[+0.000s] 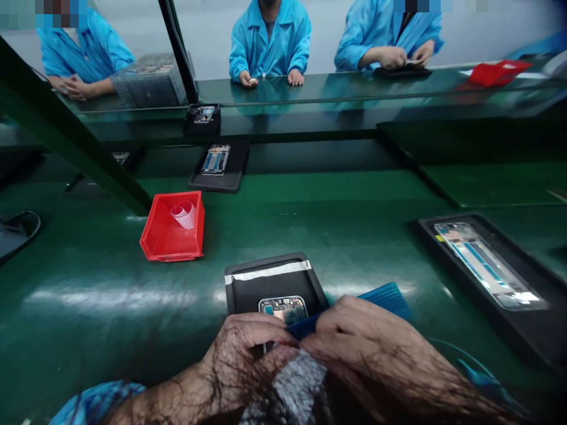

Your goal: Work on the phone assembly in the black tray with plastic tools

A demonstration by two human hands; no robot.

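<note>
Both my hands meet low in the middle of the view, over a black tray (248, 283) that holds an opened phone (283, 308) with its circuit board showing. My left hand (241, 354) has its fingers curled, pinching the near end of a blue ribbed strip (385, 297). My right hand (372, 345) is closed on the same strip, which sticks out to the right past its knuckles. A grey-white patch (295, 378) lies between my wrists; I cannot make out what it is.
A red bin (163, 242) with a roll of pink tape (185, 213) stands to the left. Other black trays with phones lie at right (527, 330) and further back (230, 177). Three people in blue coats sit across the green bench (110, 283).
</note>
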